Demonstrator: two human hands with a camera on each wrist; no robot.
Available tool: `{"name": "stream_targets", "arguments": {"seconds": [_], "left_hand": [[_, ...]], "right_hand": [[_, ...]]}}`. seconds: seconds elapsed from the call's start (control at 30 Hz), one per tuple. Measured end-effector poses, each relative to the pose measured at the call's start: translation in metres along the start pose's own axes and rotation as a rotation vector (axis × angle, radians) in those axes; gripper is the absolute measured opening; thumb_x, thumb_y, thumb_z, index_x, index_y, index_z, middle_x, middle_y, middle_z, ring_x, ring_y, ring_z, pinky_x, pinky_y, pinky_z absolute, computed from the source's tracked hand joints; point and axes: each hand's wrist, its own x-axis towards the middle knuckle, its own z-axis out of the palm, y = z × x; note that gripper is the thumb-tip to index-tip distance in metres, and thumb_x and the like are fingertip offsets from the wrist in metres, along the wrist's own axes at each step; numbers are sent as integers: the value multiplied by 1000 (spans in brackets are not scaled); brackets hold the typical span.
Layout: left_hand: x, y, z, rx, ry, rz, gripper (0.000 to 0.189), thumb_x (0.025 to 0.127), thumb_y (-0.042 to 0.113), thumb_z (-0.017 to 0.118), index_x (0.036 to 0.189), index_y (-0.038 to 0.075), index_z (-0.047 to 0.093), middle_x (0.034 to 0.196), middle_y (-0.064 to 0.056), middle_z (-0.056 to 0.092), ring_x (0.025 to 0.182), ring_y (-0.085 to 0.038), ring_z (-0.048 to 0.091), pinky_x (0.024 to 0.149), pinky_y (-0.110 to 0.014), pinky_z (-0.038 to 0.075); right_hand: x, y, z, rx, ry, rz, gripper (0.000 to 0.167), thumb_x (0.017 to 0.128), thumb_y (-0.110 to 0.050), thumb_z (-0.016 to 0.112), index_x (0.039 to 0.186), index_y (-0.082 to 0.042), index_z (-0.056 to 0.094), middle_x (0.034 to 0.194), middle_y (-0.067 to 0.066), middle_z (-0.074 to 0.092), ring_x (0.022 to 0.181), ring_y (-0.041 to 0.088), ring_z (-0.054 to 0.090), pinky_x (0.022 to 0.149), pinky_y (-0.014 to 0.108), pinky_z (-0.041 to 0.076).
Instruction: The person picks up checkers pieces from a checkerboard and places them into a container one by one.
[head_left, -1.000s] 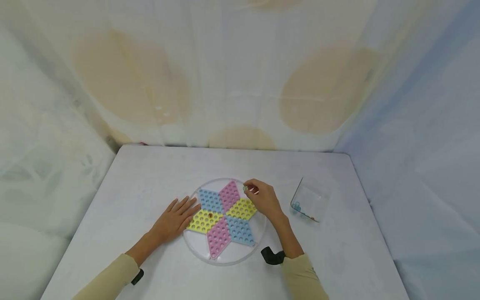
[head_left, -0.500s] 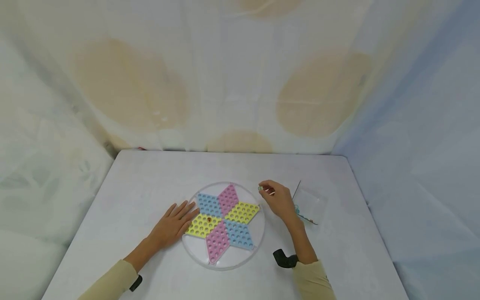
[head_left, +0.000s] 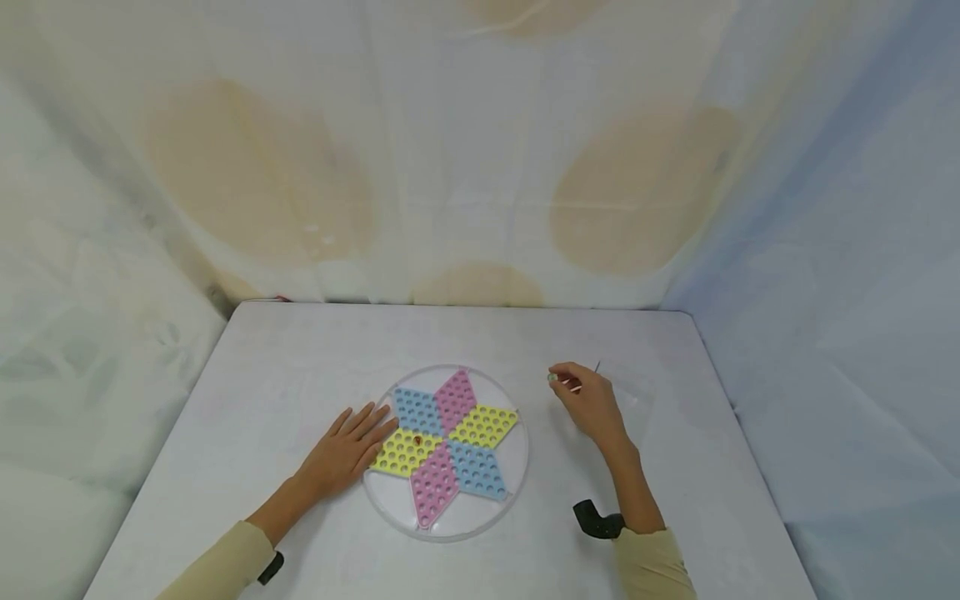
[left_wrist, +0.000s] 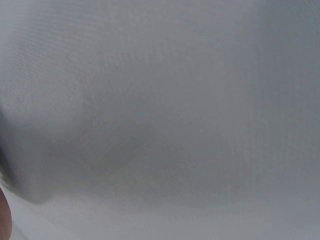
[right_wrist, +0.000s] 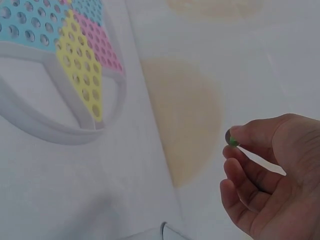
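Observation:
A round Chinese checkers board (head_left: 447,439) with a pink, yellow and blue star of holes lies on the table. One reddish-brown marble (head_left: 417,440) sits in the left yellow section. My left hand (head_left: 341,454) rests flat at the board's left edge, its fingertips over the rim. To the right of the board, my right hand (head_left: 588,404) is raised above the table and pinches a marble (right_wrist: 231,138) between thumb and forefinger. That marble is clear with green inside. In the right wrist view the other fingers of the right hand (right_wrist: 272,175) are loosely curled.
A clear plastic box (head_left: 633,396) stands right of the board, largely hidden behind the right hand and forearm. Its rim (right_wrist: 163,230) shows at the bottom of the right wrist view. The white table (head_left: 322,342) ends at a hanging cloth (head_left: 465,167). Mostly grey-white cloth fills the left wrist view.
My right hand has moved right, away from the board's upper right edge toward the clear box, still pinching the marble. The left hand has stayed in place on the board.

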Motion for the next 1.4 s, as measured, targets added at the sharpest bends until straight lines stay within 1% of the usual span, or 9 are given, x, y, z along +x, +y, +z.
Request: {"name": "stream_targets", "arguments": {"seconds": [0.3,0.4,0.6,0.83,0.93,1.1,1.23,1.4], "left_hand": [[-1,1,-1,9,-23,-11,54,104,36,47,156,21,39,163,-3,27,151,-27,16,120,-52,11],[-1,1,-2,11,-27,-10,54,105,36,47,156,21,39,163,-3,27,150,-27,17,119,-52,11],[-1,0,-1,35,-27,-10,53,105,37,45,156,21,38,163,-3,27,150,-27,18,119,-52,13],[0,0,-2,29,-33,-11,53,106,37,44,156,21,37,163,-3,26,150,-27,16,120,-51,12],[0,0,-2,30,-28,-9,53,106,36,44,156,21,37,163,-3,26,150,-27,17,119,-52,13],[1,0,-2,18,-8,-4,53,105,35,46,155,20,40,162,-5,29,149,-28,19,118,-54,15],[1,1,-3,5,2,1,53,104,34,48,154,19,41,162,-6,30,149,-29,20,118,-54,16],[1,2,-3,1,27,8,52,104,34,49,153,18,43,161,-7,32,148,-31,22,117,-56,17]], "right_hand": [[-6,16,-12,-2,-23,44,23,94,-5,68,116,-1,70,102,11,69,92,26,65,82,42,55],[-10,21,-16,-25,-33,60,24,95,-6,68,118,-1,69,103,11,69,94,26,65,82,42,55],[-16,29,-25,-53,-25,65,24,95,-6,66,119,0,68,103,12,69,96,29,64,83,45,54],[-23,44,-32,-89,-36,87,24,96,-8,65,118,0,67,106,14,69,97,31,64,84,47,54],[-25,51,-34,-101,-37,91,23,96,-7,64,117,1,67,106,15,69,96,32,65,83,47,54],[-31,61,-37,-147,-63,127,23,96,-6,63,118,1,67,107,17,69,96,33,65,78,46,55],[-33,65,-38,-180,-89,145,23,96,-6,63,118,2,67,107,17,69,97,34,63,76,46,54],[-34,68,-36,-200,-115,166,22,96,-5,62,116,3,67,102,16,68,94,32,62,76,45,53]]}}
